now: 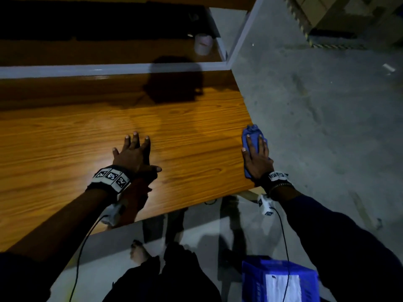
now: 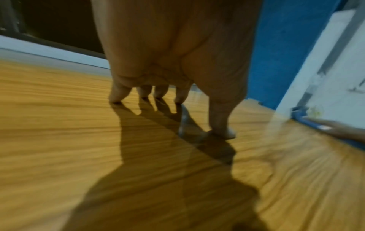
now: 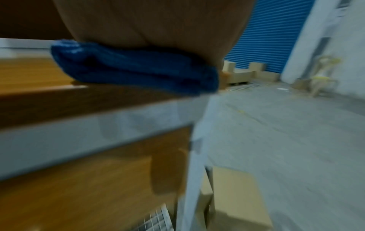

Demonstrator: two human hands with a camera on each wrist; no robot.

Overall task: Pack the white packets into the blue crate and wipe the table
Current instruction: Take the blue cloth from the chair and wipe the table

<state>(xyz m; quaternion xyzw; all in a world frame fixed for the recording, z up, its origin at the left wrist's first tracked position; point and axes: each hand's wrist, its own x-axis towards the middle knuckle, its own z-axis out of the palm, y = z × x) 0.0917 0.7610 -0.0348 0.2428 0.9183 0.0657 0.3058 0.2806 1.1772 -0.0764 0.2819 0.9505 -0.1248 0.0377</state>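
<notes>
A folded blue cloth (image 1: 251, 136) lies at the right edge of the wooden table (image 1: 76, 138). My right hand (image 1: 257, 155) presses flat on it with straight fingers; the right wrist view shows the cloth (image 3: 138, 70) squeezed under my palm at the table's edge. My left hand (image 1: 134, 152) rests on the tabletop with its fingers spread, fingertips (image 2: 116, 96) touching the wood. The blue crate (image 1: 279, 280) stands on the floor at the lower right, with a white packet (image 1: 283, 286) showing on it.
A roll of tape (image 1: 203, 44) sits on a lower wooden shelf behind the table's grey rail (image 1: 109, 69). Concrete floor (image 1: 327, 105) spreads to the right, with cardboard boxes (image 1: 327, 12) far back. Cables run from both wrists.
</notes>
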